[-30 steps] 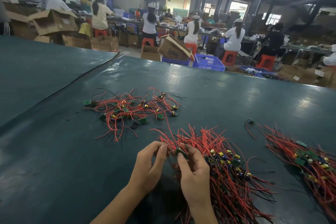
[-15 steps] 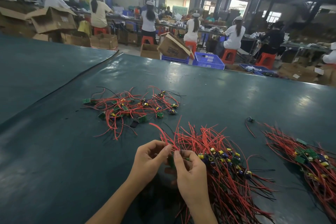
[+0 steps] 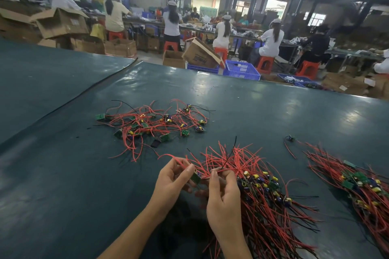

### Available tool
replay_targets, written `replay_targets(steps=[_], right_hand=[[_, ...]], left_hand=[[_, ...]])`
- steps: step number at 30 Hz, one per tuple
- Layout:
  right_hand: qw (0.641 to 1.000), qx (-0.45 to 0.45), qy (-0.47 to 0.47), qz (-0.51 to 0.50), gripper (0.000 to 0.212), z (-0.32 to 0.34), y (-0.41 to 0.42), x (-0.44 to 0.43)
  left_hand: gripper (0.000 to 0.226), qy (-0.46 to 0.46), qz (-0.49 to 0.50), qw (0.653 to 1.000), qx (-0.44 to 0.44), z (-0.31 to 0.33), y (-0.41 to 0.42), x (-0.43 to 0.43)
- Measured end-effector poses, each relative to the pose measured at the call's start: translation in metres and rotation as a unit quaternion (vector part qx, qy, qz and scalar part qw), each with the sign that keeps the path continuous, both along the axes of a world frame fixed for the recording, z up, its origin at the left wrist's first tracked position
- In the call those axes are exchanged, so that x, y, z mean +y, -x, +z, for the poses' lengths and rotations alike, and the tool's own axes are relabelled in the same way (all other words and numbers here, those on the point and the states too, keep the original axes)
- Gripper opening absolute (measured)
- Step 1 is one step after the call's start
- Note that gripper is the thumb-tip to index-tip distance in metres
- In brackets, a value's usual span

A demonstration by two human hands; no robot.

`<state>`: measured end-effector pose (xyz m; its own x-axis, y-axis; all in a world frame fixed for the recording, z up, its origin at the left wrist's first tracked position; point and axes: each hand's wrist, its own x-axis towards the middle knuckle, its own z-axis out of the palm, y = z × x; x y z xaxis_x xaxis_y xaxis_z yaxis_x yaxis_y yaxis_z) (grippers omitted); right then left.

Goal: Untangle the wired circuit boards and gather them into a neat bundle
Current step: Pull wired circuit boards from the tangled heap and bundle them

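I now have one circuit board (image 3: pixel 195 177) pinched in the left hand (image 3: pixel 174 183), pulled a little apart from the right hand (image 3: pixel 223 195), which grips its red wires (image 3: pixel 230 168) just beside the near bundle (image 3: pixel 263 187), so it seems almost free.

The little board (image 3: pixel 195 177) pinched in the left hand (image 3: pixel 172 181) is green with a dull shine. The red wire (image 3: pixel 228 168) pinched by the right hand (image 3: pixel 223 193) has a smooth plastic skin. So do the wires of the bundle (image 3: pixel 273 206) just right of the grip and the loose tangle (image 3: pixel 151 124) beyond it. Under the grip, the table cover (image 3: pixel 63 174) is a dark, glossy sheet, wrinkled in places. Far beyond the grip stand matt brown cardboard boxes (image 3: pixel 61 23) and a blue plastic crate (image 3: pixel 242 69).
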<state>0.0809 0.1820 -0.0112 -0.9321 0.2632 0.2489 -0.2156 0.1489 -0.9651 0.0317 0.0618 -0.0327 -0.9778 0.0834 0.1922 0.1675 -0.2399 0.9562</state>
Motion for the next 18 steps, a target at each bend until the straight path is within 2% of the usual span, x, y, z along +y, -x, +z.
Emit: replay_targets(steps=[5,9,13,16,18], right_hand=[[0.999,0.024,-0.019,0.024,0.024,-0.002,0.0,0.001],[0.998,0.038,-0.035,-0.032,0.023,-0.003,0.001,0.0],[0.997,0.007,-0.002,-0.074,0.028,-0.005,0.003,0.003],[0.998,0.0,0.003,-0.067,0.014,-0.007,0.005,0.002],[0.998,0.008,-0.005,-0.07,0.011,-0.007,0.005,0.002]], left_hand=[[0.023,0.041,-0.017,0.999,-0.007,0.0,0.0,-0.001],[0.022,0.005,-0.013,1.0,-0.006,0.001,0.0,0.0],[0.014,-0.009,-0.006,1.0,0.008,-0.001,-0.003,0.006],[0.023,0.018,-0.013,0.999,0.038,-0.001,-0.006,0.01],[0.033,0.021,-0.013,0.999,0.045,0.0,-0.007,0.01]])
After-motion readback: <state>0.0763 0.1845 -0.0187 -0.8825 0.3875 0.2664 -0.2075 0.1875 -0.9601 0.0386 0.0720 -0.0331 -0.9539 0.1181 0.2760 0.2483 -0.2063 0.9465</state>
